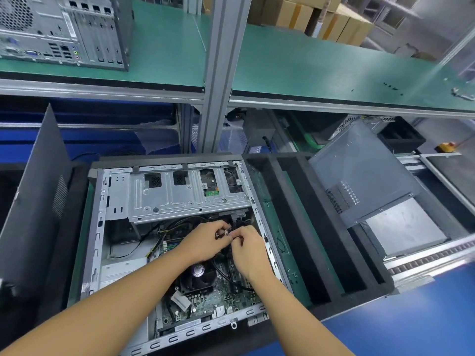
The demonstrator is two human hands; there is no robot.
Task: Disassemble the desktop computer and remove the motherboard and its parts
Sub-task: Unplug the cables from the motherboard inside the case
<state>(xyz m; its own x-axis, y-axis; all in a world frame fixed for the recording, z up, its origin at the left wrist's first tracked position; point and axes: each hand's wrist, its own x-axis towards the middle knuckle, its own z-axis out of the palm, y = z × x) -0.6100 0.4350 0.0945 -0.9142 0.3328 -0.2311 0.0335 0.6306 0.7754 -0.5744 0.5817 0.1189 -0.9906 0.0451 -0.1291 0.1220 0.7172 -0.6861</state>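
My left hand [205,240] and right hand [246,251] both pinch the black cable bundle [229,231] between them, just below the drive cage [180,195].

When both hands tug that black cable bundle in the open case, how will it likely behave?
Probably floppy: the cable bundle is thin wires bending between the left hand and right hand. Likely light, since fingertips alone pinch it. It may snag, running under the drive cage.

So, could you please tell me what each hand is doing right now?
Left hand: pinching the black cable bundle.
Right hand: also pinching the black cable bundle.
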